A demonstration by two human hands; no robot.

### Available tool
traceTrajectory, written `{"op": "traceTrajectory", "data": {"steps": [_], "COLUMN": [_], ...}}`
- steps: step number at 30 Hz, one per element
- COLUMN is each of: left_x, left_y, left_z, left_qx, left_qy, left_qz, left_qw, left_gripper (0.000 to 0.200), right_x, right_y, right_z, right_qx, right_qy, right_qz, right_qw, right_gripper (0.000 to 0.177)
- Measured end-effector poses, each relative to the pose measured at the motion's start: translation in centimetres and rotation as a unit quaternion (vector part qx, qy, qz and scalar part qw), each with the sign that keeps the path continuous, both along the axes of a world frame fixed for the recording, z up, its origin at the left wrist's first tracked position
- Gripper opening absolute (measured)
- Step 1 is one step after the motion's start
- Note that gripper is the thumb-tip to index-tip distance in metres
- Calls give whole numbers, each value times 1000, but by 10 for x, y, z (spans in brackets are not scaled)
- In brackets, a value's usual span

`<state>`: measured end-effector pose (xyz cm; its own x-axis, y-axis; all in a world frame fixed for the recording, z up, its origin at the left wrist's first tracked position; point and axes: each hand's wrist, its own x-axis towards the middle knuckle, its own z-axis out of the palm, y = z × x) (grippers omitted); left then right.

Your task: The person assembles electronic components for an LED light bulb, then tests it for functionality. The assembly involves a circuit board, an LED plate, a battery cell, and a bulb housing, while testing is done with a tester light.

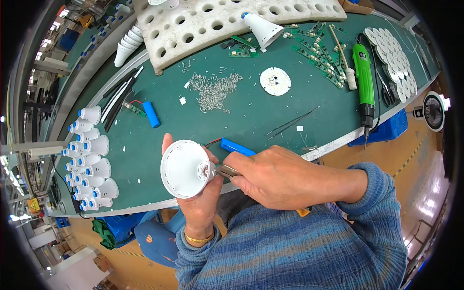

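Observation:
A white cone-shaped lamp housing [182, 166] is held in my left hand [200, 205], its wide open end facing up toward the camera. My right hand [270, 176] is closed around a metal tool [227, 170] with a yellow-orange handle end showing below the palm. The tool's tip is at the narrow inner end of the housing. Just beyond my hands a blue cylindrical battery [237, 147] with red and black wires lies beside the housing. Whether the wires join the housing is hidden.
White housings with blue tips [99, 167] stand at the left. A pile of small screws [212, 92], a round white LED board [275, 81], green circuit boards [316, 53], a green electric screwdriver [362, 72] and stacked white discs [391, 58] lie beyond. A holed foam board [203, 29] spans the back.

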<state>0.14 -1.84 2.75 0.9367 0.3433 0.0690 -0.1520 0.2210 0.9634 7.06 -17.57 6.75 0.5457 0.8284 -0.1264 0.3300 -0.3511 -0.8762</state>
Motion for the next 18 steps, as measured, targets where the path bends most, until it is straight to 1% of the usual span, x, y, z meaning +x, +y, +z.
{"op": "traceTrajectory", "data": {"steps": [4,7,10,18], "left_x": [0,-3,-2,-2], "left_y": [1,8,6,9], "left_z": [-1,-8,-7,-9], "left_qx": [32,42,15,42], "left_qy": [2,-2,7,6], "left_qz": [2,-31,-18,-12], "left_qw": [999,999,1000,999], "left_gripper": [95,98,98,97], "right_x": [-2,0,6,10], "right_y": [0,0,1,3], "right_z": [0,-5,-5,-4], "right_qx": [-14,-11,15,21], "right_qy": [-84,-84,-7,67], "right_qz": [12,9,17,27], "right_qw": [996,996,1000,997], "right_gripper": [17,18,18,22]}}
